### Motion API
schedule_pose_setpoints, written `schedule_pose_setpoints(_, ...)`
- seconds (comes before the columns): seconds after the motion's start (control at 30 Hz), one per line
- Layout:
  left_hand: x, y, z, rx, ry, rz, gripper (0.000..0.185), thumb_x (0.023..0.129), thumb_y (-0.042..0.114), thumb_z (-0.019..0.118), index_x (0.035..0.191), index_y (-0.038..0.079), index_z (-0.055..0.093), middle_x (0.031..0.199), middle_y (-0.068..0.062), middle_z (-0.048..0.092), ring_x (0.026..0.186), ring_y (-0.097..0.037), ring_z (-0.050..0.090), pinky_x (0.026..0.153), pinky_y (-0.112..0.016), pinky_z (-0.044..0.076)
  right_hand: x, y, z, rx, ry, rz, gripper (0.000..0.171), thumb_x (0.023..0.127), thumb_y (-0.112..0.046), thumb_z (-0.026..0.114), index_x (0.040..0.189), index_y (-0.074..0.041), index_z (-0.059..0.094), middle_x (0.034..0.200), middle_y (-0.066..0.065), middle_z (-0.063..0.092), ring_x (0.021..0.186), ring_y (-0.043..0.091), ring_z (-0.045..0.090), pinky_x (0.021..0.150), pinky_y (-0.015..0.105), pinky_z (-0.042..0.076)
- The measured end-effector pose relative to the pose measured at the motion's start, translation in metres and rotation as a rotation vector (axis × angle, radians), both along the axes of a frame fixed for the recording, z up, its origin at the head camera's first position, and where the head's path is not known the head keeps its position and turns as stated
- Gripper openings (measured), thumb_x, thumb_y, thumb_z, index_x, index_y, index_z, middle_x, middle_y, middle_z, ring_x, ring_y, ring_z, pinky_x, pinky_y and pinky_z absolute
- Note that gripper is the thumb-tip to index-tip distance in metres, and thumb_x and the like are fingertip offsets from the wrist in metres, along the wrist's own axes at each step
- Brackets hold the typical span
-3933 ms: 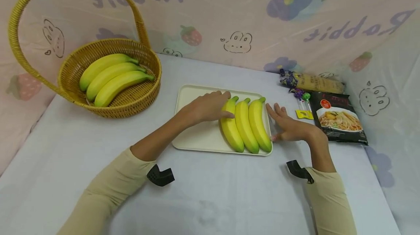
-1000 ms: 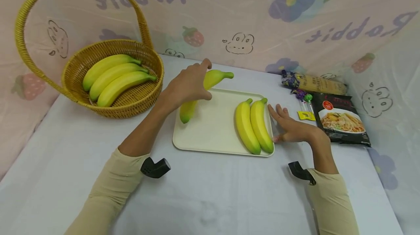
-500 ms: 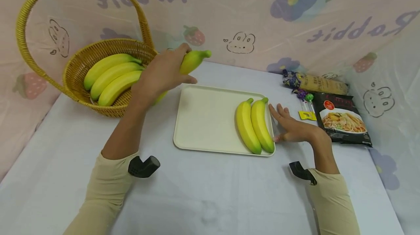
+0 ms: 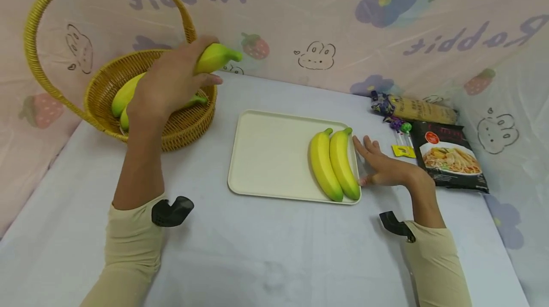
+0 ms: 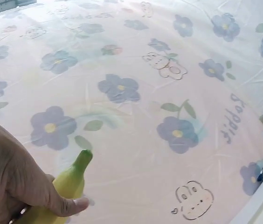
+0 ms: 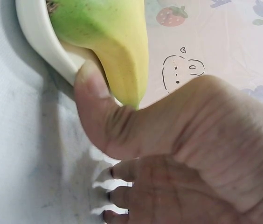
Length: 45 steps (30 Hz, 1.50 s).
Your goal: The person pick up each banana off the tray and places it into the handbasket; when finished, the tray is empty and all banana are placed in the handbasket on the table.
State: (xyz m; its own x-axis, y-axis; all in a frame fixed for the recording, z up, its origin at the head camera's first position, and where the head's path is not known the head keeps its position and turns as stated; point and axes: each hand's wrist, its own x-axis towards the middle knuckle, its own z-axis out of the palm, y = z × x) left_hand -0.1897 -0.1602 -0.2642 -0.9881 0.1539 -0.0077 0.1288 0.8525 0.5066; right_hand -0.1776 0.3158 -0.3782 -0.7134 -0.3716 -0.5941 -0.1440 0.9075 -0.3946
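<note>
A pale lilac cloth-covered table (image 4: pixel 274 259) fills the head view, backed by a pink printed curtain (image 4: pixel 326 16) with flowers and rabbits; on the table's far left stands a round woven golden wicker basket (image 4: pixel 180 130) with a tall hoop handle, holding yellow-green bananas (image 4: pixel 122 99) partly hidden by the arm; in the middle lies a cream rectangular plastic tray (image 4: pixel 270 154), with two yellow bananas with green tips (image 4: pixel 334 164) lying side by side, touching, along its right edge; to the right are a dark noodle packet (image 4: pixel 450 157), a tan wrapped packet (image 4: pixel 418 109) behind it, and some small sweets (image 4: pixel 401 130) between them and the tray. The left hand (image 4: pixel 169 83) is raised over the basket's rim, fingers and thumb curled round a single yellow banana with a green stem (image 4: pixel 212 58), clear of the tray; the right hand (image 4: pixel 383 166) lies flat on the table, fingers straight and slightly spread, thumb (image 6: pixel 92 105) pressed against the tray's right rim beside the nearer banana.
</note>
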Motion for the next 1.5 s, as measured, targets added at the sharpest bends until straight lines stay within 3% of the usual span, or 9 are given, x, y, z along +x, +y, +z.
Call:
schedule_pose_setpoints(0.17, -0.004, -0.024, -0.003, -0.026, -0.063, 0.094, 0.071, 0.112, 0.034, 0.044, 0.17, 0.023, 0.004, 0.154, -0.035, 0.035, 0.119, -0.049, 0.046, 0.083, -0.062, 0.049, 0.001, 0.001, 0.0, 0.0, 0.002, -0.001, 0.126, 0.087, -0.05, 0.077, 0.167, -0.014, -0.013, 0.168, 0.031, -0.027, 0.152, 0.059, -0.025, 0.119, 0.08, -0.005)
schedule_pose_setpoints(0.3, -0.007, -0.044, -0.006, -0.063, -0.103, 0.099, 0.073, 0.111, 0.017, 0.04, 0.169, 0.022, -0.004, 0.163, -0.041, 0.012, 0.132, -0.06, 0.032, 0.079, -0.067, 0.045, 0.001, 0.001, 0.0, 0.005, 0.001, -0.002, 0.126, 0.087, -0.049, 0.077, 0.167, -0.015, -0.013, 0.168, 0.031, -0.027, 0.152, 0.059, -0.025, 0.119, 0.08, -0.005)
schedule_pose_setpoints(0.47, -0.013, -0.063, -0.011, -0.076, -0.115, 0.094, 0.083, 0.098, -0.002, 0.035, 0.168, 0.016, -0.004, 0.16, -0.044, 0.009, 0.131, -0.064, 0.023, 0.091, -0.077, 0.034, 0.001, 0.002, 0.001, 0.002, 0.0, -0.007, 0.125, 0.087, -0.047, 0.078, 0.167, -0.015, -0.013, 0.168, 0.03, -0.027, 0.152, 0.059, -0.025, 0.119, 0.08, -0.005)
schedule_pose_setpoints(0.6, -0.018, -0.073, -0.019, -0.088, -0.136, 0.169, 0.084, 0.095, -0.003, 0.037, 0.169, 0.015, 0.001, 0.162, -0.043, 0.006, 0.119, -0.064, 0.031, 0.073, -0.067, 0.042, 0.002, 0.003, 0.001, -0.006, 0.001, -0.005, 0.125, 0.087, -0.047, 0.077, 0.167, -0.016, -0.014, 0.168, 0.03, -0.027, 0.152, 0.058, -0.025, 0.119, 0.08, -0.005)
schedule_pose_setpoints(0.73, -0.027, -0.082, -0.028, -0.067, -0.149, 0.244, 0.08, 0.1, 0.0, 0.044, 0.169, 0.017, 0.007, 0.166, -0.041, -0.01, 0.136, -0.07, 0.024, 0.068, -0.064, 0.046, 0.002, 0.003, 0.001, -0.012, 0.001, -0.006, 0.126, 0.086, -0.049, 0.077, 0.167, -0.015, -0.014, 0.168, 0.03, -0.027, 0.152, 0.058, -0.026, 0.119, 0.08, -0.006)
schedule_pose_setpoints(0.93, -0.039, -0.093, -0.046, -0.034, -0.117, 0.309, 0.079, 0.102, 0.002, 0.053, 0.169, 0.022, 0.016, 0.161, -0.043, 0.008, 0.134, -0.062, 0.026, 0.07, -0.065, 0.046, 0.002, 0.002, 0.0, -0.017, 0.004, -0.001, 0.126, 0.087, -0.049, 0.077, 0.167, -0.015, -0.014, 0.168, 0.031, -0.027, 0.152, 0.059, -0.025, 0.119, 0.08, -0.005)
schedule_pose_setpoints(1.17, -0.042, -0.102, -0.065, -0.003, -0.064, 0.376, 0.076, 0.101, 0.003, 0.06, 0.167, 0.012, 0.024, 0.164, -0.036, 0.025, 0.146, -0.062, 0.028, 0.112, -0.078, 0.032, 0.002, 0.002, -0.001, -0.016, 0.006, 0.003, 0.125, 0.087, -0.047, 0.077, 0.167, -0.015, -0.014, 0.168, 0.031, -0.026, 0.152, 0.059, -0.024, 0.119, 0.08, -0.005)
schedule_pose_setpoints(1.33, -0.045, -0.107, -0.078, -0.031, -0.012, 0.401, 0.069, 0.1, 0.002, 0.057, 0.163, 0.001, 0.028, 0.162, -0.037, 0.031, 0.144, -0.063, 0.032, 0.114, -0.079, 0.026, 0.001, 0.002, -0.002, -0.006, 0.003, 0.002, 0.125, 0.087, -0.049, 0.076, 0.167, -0.015, -0.014, 0.168, 0.031, -0.027, 0.153, 0.058, -0.024, 0.119, 0.08, -0.005)
schedule_pose_setpoints(1.5, -0.048, -0.109, -0.084, -0.047, -0.025, 0.432, 0.067, 0.098, -0.006, 0.044, 0.163, 0.004, 0.03, 0.16, -0.04, 0.029, 0.141, -0.068, 0.03, 0.112, -0.081, 0.023, 0.0, 0.001, -0.002, -0.006, 0.001, -0.003, 0.124, 0.088, -0.048, 0.077, 0.167, -0.015, -0.013, 0.168, 0.03, -0.027, 0.153, 0.057, -0.025, 0.119, 0.08, -0.006)
